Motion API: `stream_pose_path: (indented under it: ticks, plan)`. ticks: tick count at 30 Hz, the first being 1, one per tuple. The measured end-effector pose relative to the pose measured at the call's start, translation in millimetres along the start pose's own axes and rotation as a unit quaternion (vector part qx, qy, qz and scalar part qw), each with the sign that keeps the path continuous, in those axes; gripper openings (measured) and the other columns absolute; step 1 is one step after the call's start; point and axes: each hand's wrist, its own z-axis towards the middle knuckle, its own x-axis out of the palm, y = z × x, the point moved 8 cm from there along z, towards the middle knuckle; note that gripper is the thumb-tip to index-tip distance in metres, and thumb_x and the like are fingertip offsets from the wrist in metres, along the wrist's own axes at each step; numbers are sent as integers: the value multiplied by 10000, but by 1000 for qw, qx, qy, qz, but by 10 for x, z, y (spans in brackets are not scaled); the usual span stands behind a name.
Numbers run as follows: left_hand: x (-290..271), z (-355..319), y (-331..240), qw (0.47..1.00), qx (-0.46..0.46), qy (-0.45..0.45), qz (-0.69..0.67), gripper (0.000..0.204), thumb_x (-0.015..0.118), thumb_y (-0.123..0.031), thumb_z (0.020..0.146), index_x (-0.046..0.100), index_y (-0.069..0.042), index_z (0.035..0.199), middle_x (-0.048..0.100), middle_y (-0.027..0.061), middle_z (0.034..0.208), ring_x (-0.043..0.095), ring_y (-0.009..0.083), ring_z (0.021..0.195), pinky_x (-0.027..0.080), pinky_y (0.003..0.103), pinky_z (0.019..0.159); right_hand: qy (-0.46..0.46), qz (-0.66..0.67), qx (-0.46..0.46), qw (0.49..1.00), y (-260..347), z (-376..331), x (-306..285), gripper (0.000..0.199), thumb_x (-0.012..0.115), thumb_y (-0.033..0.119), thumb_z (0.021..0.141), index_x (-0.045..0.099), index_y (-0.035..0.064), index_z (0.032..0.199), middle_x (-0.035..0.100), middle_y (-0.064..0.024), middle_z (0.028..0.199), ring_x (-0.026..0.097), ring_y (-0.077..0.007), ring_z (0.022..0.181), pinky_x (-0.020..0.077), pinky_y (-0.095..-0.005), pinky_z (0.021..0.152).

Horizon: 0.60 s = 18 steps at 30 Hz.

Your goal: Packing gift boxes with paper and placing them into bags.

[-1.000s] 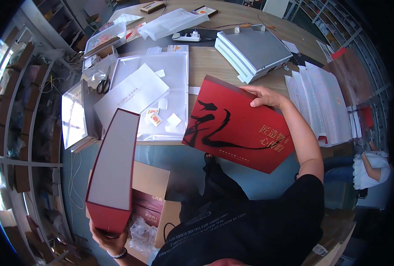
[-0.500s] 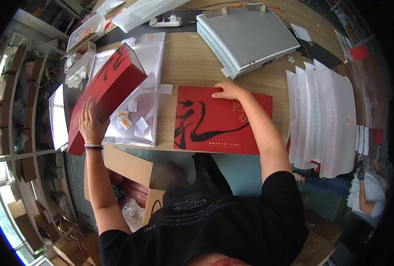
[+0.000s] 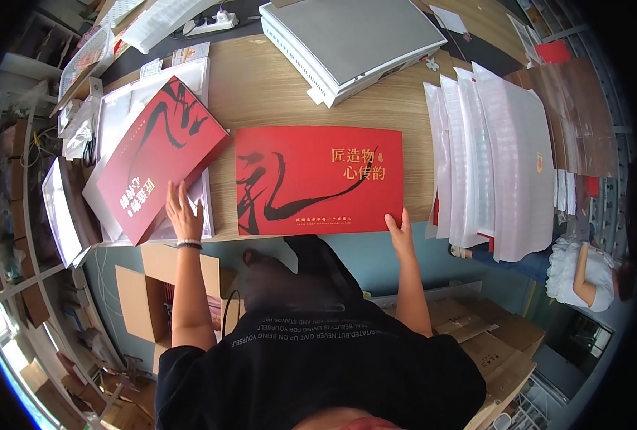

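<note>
The red box was touched by the flat, open left hand; the red sleeve's near corner was pressed by the open-fingered right hand.

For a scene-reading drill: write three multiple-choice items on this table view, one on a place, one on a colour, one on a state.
1. Where does the left hand rest?
A. on the tilted red box
B. on the grey stack
C. on the cardboard carton

2. What colour is the flat sheet at the table's near edge?
A. blue
B. red
C. green

3. How is the right hand held?
A. clenched in a fist
B. open, fingers on the sheet's corner
C. raised off the table

Answers: A, its fingers lie on the box's near end; B, red with a black brushstroke; B, its fingers lie flat there.
</note>
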Motion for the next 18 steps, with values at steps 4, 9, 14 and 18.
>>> stream_pose_path:
  ticks: [4,9,14,18]
  plan:
    - [400,-850,-480,873,-132,202,-424,562,536,-146,899,266,-18,1374,430,167,1309,424,263,1221,397,361,960,17,102,5,995,-129,-288,108,638,630,238,851,324,10,1362,469,-130,1271,462,-187,1146,373,-308,958]
    - [584,-1283,-498,831,-172,253,-465,658,585,-167,872,220,-20,1400,439,167,1285,436,247,1202,415,346,942,44,113,-10,993,-229,-596,137,693,693,42,767,339,63,1362,381,-171,1325,469,-238,1157,438,-366,961]
    - [486,-1446,-373,893,-128,292,-317,724,643,-230,837,235,-34,1402,496,188,1235,532,290,1073,435,348,923,19,-115,-80,990,18,-615,43,704,704,213,781,334,76,1363,483,-193,1241,523,-267,1097,514,-350,806]
    - [318,-1448,-372,892,-170,280,-310,729,667,-260,804,276,-74,1390,575,216,1136,588,324,1015,476,363,836,25,-45,60,997,68,-712,104,732,685,386,777,355,55,1340,560,-194,1155,553,-298,1041,498,-359,750]
